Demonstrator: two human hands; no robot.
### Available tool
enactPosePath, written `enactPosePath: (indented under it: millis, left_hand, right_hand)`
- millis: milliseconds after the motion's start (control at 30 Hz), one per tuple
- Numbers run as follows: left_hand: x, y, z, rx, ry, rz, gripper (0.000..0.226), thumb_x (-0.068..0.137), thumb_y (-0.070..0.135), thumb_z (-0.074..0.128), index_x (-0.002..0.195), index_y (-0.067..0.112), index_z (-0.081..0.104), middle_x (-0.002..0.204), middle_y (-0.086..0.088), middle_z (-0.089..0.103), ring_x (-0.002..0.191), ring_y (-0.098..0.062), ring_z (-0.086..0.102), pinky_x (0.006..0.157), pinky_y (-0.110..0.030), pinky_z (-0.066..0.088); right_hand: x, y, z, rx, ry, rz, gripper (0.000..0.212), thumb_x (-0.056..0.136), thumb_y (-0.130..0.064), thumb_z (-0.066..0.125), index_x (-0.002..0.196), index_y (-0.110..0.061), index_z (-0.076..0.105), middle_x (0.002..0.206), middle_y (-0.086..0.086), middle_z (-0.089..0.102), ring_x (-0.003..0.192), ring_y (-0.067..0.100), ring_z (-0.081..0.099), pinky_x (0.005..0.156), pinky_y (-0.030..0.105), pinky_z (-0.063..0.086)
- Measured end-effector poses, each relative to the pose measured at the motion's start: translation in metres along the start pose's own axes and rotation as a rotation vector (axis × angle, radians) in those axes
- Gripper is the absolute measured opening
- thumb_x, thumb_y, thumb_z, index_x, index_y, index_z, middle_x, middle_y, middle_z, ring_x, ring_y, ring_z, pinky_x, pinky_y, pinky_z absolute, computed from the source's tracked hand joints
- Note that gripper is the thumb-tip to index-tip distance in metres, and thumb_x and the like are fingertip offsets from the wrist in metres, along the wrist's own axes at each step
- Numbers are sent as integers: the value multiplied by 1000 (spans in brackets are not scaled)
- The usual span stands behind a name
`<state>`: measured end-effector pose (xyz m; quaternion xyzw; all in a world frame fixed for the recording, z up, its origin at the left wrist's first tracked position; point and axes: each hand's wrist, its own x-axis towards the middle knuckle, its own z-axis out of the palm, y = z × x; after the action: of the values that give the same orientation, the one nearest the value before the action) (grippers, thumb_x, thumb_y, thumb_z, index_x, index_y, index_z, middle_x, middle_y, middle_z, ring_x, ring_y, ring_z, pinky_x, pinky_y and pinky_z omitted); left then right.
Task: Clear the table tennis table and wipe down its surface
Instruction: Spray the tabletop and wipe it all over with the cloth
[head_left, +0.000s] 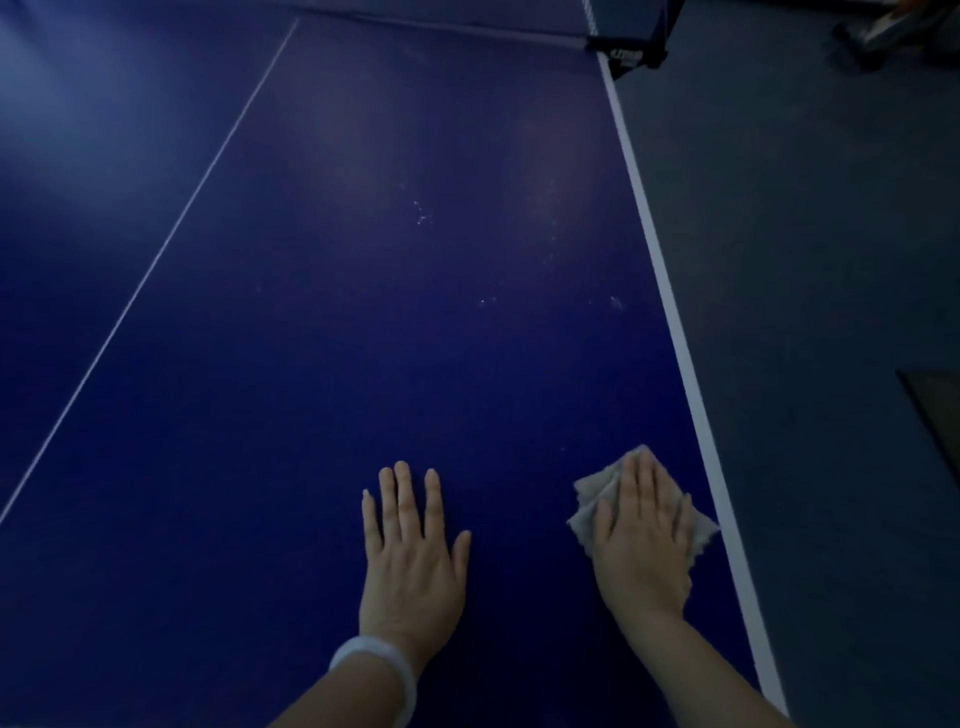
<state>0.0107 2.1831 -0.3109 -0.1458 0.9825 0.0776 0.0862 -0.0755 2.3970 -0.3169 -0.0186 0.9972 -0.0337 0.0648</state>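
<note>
Head view: right hand (641, 540) presses a cloth (592, 501) flat-fingered on the table (363, 338) (left hand (410, 561) flat beside it)

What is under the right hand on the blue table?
A folded pale cloth lies under the right hand, flat on the table. Its corners stick out; its middle is covered.

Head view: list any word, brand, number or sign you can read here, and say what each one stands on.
Net post clamp at the table's right edge: a pale logo or brand mark, too blurred and dark to read.
Table surface: only white lines and pale specks, no text.
Cloth under the right hand: no text.
White wristband by the left hand: no text.
</note>
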Motion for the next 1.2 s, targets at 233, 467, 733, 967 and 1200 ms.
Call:
enactPosePath:
  millis: [233,467,733,967,1200]
  left_hand:
    - [0,1,1,-2,40,-9,73,96,53,10,154,8,17,161,-20,4,150,-33,2,119,-51,5]
    - [1,-1,8,-16,49,-47,73,95,59,5,156,18,0,163,-12,-8,149,-23,-17,122,-47,-5]
    - [0,-1,7,-39,59,-51,73,96,59,7,156,20,-1,163,-11,-10,149,-22,-19,122,-47,-5]
    - [0,-3,8,-48,67,-46,73,95,61,6,155,23,-9,161,-7,-19,145,-17,-28,121,-43,-12]
    - [1,-3,9,-44,82,-44,71,97,59,13,156,19,1,163,-10,-8,149,-21,-19,120,-44,-9]
  right_hand:
    - [-14,-54,9,-10,-13,-579,62,102,-43,22,156,-12,16,165,6,8,152,19,3,120,51,11]
    - [117,-10,-17,8,-110,-493,59,103,-41,19,157,-21,7,165,-1,6,151,15,9,123,46,8]
    - [60,-10,3,5,21,-227,61,101,-43,6,156,-15,1,163,3,-10,151,18,-5,123,49,9]
    - [117,-101,3,-59,-68,-702,63,93,-47,-8,150,-21,-13,162,-3,-18,148,12,-20,121,49,-10]
    - [177,17,-25,28,-23,-99,60,99,-44,4,156,-25,0,164,-5,-7,151,23,0,120,59,2]
